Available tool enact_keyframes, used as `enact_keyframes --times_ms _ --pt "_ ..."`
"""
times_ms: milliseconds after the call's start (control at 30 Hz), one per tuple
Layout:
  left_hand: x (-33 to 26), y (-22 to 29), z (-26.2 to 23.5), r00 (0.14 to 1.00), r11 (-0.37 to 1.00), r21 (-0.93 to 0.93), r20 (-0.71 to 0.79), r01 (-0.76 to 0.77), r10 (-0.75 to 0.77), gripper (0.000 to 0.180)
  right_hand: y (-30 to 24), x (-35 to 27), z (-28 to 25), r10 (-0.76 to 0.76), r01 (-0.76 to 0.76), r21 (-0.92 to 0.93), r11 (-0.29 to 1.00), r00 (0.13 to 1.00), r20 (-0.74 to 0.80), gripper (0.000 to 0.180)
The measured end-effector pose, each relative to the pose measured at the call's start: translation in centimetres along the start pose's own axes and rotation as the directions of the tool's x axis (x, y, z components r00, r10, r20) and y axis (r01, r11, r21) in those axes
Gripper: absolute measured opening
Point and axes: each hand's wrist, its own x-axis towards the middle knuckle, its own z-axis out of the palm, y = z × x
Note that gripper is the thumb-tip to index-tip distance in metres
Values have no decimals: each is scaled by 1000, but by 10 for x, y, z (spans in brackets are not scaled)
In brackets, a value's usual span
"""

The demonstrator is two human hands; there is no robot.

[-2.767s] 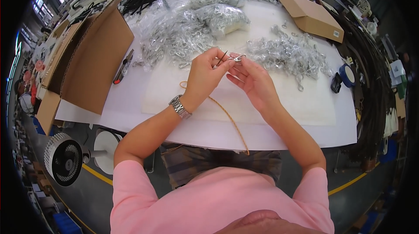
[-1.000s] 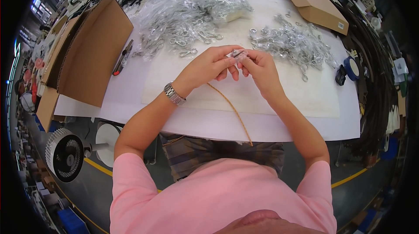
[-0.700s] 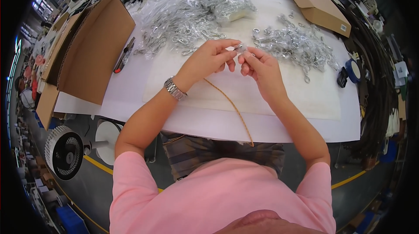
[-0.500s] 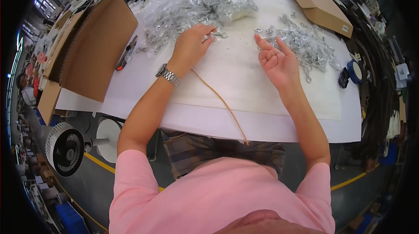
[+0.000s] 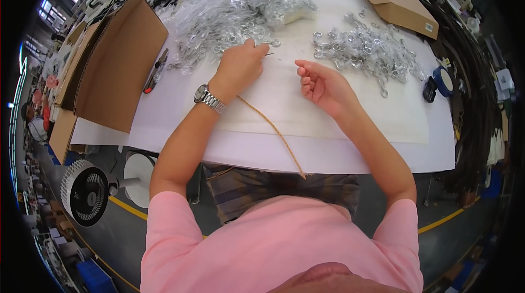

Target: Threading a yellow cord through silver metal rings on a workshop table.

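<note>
Head: clips [image 5: 234, 36] in clear bags [image 5: 208, 14]

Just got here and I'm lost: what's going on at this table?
A person's left hand grips a thin dark pointed tool by the left pile of plastic-wrapped metal clips. The right hand, loosely curled, apparently empty, hovers left of the right pile. An orange cord crosses the table toward its front edge.

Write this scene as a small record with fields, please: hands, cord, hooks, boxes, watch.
Left hand: gripping a dark pointed tool, mostly hidden
Right hand: half curled above the cream mat, nothing visible in it
Yellow-orange cord: runs from near the left wrist to the table's front edge
Metal snap hooks: two heaps, with clear plastic
Cardboard boxes: left, upper right
Wristwatch: left wrist
</note>
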Motion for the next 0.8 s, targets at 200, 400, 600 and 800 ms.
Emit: enact_keyframes --times_ms 200,400,600,800 --pt "-5 10 -3 984 932 -318 -49 -176 169 21 -1 -3 5 -156 137 -195 971 984 -83 30" --pt "-1 7 -11 984 876 -454 -16 -164 176 19 -7 6 1 -675 460 -871 174 700 234 42" --pt "3 15 0 996 788 -610 -69 -83 52 14 3 14 -11 -571 446 -795 -411 554 606 36" --pt "5 14 -7 993 565 -822 10 74 -115 7 -2 4 3 -506 372 -920 119 820 266 20"
